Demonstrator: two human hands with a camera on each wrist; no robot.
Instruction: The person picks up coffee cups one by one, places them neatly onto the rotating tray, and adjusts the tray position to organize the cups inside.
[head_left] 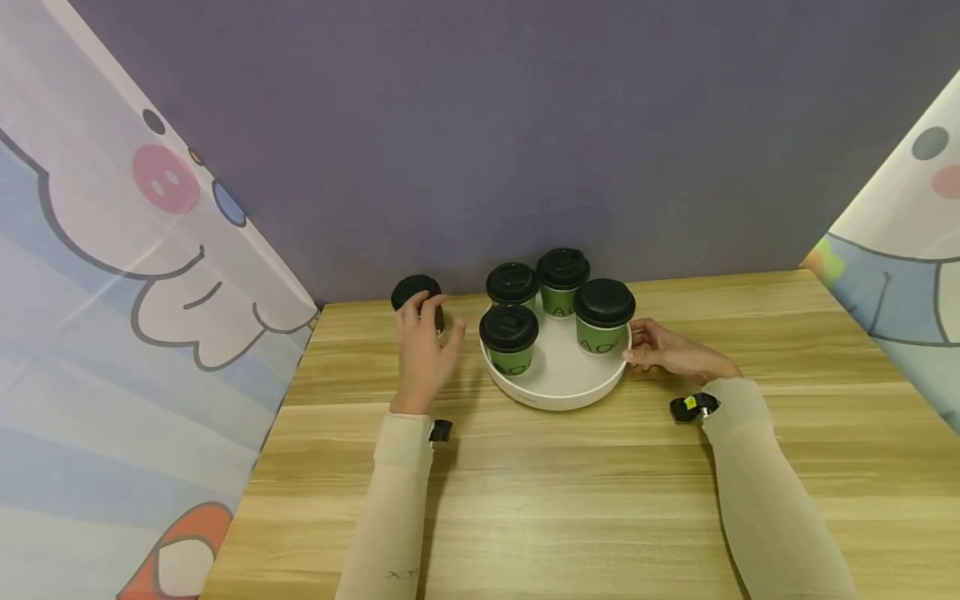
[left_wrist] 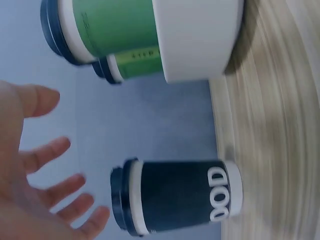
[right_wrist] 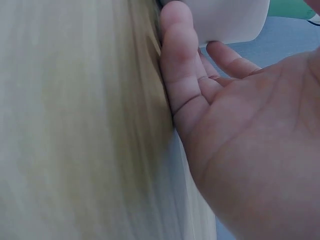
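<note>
My left hand (head_left: 425, 352) reaches over the table beside a dark paper cup (left_wrist: 182, 195) with a black lid. Its fingers are spread and hold nothing; in the left wrist view a gap shows between fingertips and lid. To the right stands a white round tray (head_left: 558, 402) with green paper cups, including a front left cup (head_left: 512, 360), a right cup (head_left: 598, 337) and a back cup (head_left: 558, 302), all black-lidded. My right hand (head_left: 671, 350) holds the tray's right side, thumb and bent fingers against its outer wall (right_wrist: 232, 22).
A grey-purple panel (head_left: 525, 142) rises along the back edge of the wooden table (head_left: 570, 500), close behind the cups. Cartoon-printed sheets (head_left: 112, 333) flank the table left and right. Small black devices (head_left: 693, 407) are strapped at the wrists.
</note>
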